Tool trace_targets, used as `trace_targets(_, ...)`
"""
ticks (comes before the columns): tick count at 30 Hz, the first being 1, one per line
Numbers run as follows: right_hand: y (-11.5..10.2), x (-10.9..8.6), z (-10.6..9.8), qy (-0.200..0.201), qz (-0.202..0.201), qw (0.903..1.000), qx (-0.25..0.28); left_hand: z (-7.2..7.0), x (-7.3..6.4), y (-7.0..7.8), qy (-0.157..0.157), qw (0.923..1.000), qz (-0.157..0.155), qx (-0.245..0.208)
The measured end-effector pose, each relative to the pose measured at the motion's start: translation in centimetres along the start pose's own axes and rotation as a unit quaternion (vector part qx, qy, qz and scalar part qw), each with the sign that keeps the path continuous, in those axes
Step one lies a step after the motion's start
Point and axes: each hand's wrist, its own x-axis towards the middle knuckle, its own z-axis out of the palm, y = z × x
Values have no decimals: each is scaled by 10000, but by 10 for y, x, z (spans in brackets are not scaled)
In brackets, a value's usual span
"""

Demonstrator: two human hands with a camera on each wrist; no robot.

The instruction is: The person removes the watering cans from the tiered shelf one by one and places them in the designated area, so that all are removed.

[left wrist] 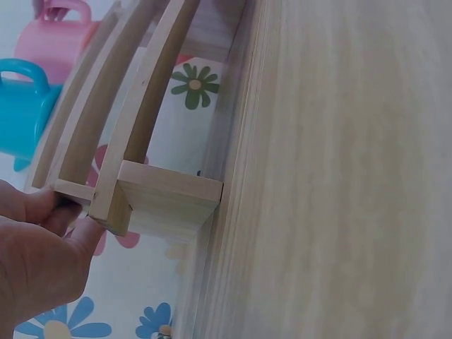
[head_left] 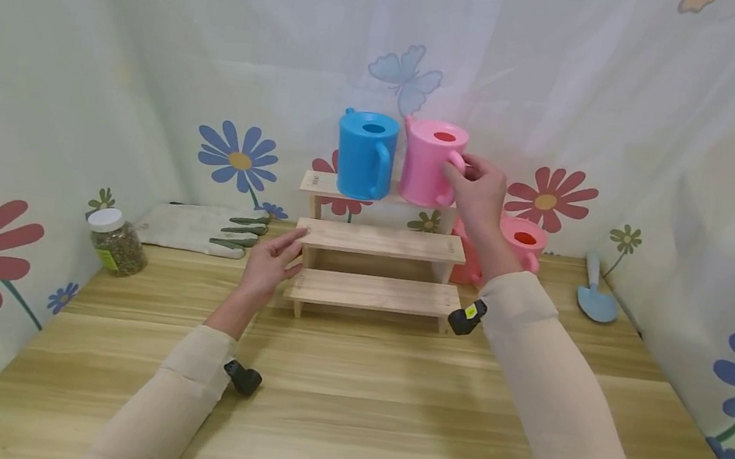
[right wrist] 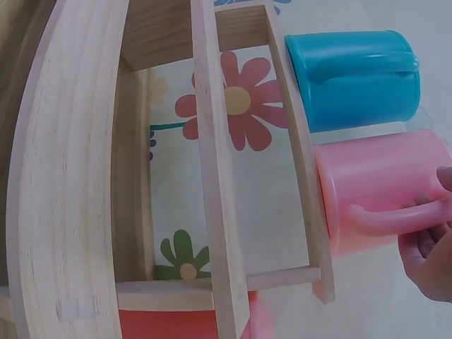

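Observation:
A three-tier wooden stand [head_left: 380, 241] is in the middle of the table. On its top tier a blue watering can [head_left: 358, 158] and a pink watering can [head_left: 422, 166] sit side by side, handles toward me. My right hand [head_left: 481, 194] grips the pink can's handle [right wrist: 402, 217]; the can's base meets the top board in the right wrist view. At the stand's left end my left hand [head_left: 269, 267] holds the edge of the middle tier, with fingers and thumb around the wood in the left wrist view [left wrist: 46, 247].
Behind my right forearm, to the stand's right, are more pink-red cans [head_left: 523, 240], partly hidden. A light blue trowel [head_left: 597, 299] lies at the far right. At the left are pale gloves [head_left: 191, 228] with green fingertips and a white-lidded jar [head_left: 118, 245]. Printed curtains surround the table.

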Motion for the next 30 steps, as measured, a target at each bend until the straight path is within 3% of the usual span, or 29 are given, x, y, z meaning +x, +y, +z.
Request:
trace_targets(5,0,1,6,230,67,9996,165,-1,0,-2,16,10000,-4,0)
trace_targets(13,-1,3,14,1241,44,9921,172,-1,2,-2,-7,10000,-42,-67)
trace_targets(18,0,1,16,1320,22,9908,291,1,1,-3,-14,10000,-66,-56)
trace_targets(30,0,-8,2,1151,449,9917,365,0,2,-1,51,9999,-74,-121)
